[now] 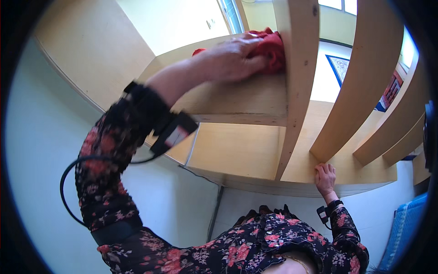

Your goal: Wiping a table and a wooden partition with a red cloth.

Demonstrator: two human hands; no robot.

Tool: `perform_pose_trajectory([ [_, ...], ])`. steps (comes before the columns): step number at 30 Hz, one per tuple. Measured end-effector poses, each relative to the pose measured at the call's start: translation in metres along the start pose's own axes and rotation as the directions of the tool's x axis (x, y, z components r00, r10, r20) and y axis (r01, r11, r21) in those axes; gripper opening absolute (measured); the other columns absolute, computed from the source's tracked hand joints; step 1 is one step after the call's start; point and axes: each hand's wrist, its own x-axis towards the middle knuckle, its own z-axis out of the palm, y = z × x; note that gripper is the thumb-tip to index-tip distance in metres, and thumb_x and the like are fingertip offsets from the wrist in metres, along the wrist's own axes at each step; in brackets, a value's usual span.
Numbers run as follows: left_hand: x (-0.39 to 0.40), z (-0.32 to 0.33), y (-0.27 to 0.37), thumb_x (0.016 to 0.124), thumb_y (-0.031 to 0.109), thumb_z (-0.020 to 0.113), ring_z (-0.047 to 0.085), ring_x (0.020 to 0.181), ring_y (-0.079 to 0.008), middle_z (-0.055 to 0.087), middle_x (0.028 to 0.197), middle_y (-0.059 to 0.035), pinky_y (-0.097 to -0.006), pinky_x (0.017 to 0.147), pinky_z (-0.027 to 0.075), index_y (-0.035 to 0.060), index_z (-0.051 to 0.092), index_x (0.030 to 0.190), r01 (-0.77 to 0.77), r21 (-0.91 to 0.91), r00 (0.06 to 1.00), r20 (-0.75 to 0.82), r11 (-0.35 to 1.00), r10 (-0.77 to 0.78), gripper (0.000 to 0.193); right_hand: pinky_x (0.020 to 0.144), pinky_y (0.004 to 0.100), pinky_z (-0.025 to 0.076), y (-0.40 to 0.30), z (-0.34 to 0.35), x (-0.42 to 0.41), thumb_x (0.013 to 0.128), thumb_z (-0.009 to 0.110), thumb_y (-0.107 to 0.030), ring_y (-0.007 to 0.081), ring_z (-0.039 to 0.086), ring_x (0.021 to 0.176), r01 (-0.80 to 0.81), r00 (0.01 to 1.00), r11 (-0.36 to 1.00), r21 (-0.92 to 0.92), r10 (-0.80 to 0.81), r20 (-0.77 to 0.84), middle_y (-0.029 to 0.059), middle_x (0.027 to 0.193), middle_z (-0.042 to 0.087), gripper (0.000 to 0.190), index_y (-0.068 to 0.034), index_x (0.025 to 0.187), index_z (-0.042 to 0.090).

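My left hand (236, 60) lies over a bunched red cloth (272, 51) on an upper shelf board (236, 99) of light wood. The cloth touches the thick wooden upright (299, 92) at the board's right end. A small red bit of cloth (198, 51) shows behind my forearm. Lower on the right, my right hand (325, 178) rests on the bottom board (301, 167) near its front edge, fingers curled, just below the foot of a slanting wooden slat (349, 102). Nothing shows inside that hand.
More wooden slats (393, 120) stand to the right. Below the upper shelf is a compartment with a wooden panel (236, 147). A pale wall (44, 137) runs along the left. A blue quilted mattress (405, 233) is at the lower right. Through the gaps, a patterned rug (338, 68) shows on the floor.
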Motion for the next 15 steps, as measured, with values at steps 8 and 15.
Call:
perform_pose_trajectory([
  [8, -0.066, -0.004, -0.009, 0.081, 0.017, 0.060, 0.043, 0.128, -0.0327, 0.045, 0.140, -0.0125, -0.0393, 0.108, 0.035, 0.0070, 0.055, 0.128, -0.198, -0.069, 0.980, -0.010, 0.978, 0.197, 0.048, 0.080, 0.0410, 0.042, 0.023, 0.016, 0.015, 0.076, 0.059, -0.010, 0.0286, 0.054, 0.092, 0.001, 1.000, 1.000, -0.002, -0.001, 0.031, 0.0076, 0.097, 0.058, 0.017, -0.010, 0.092, 0.062],
  [15, -0.149, -0.057, -0.107, 0.087, 0.017, 0.057, 0.049, 0.122, -0.0238, 0.044, 0.141, -0.0100, -0.0339, 0.106, 0.037, 0.0079, 0.052, 0.133, 0.313, -0.292, 0.948, 0.036, 0.904, -0.316, 0.047, 0.079, 0.0412, 0.042, 0.014, 0.015, 0.017, 0.080, 0.057, -0.009, 0.0302, 0.053, 0.092, -0.009, 1.000, 1.000, 0.002, 0.009, -0.014, 0.0086, 0.096, 0.058, 0.011, -0.009, 0.090, 0.061],
])
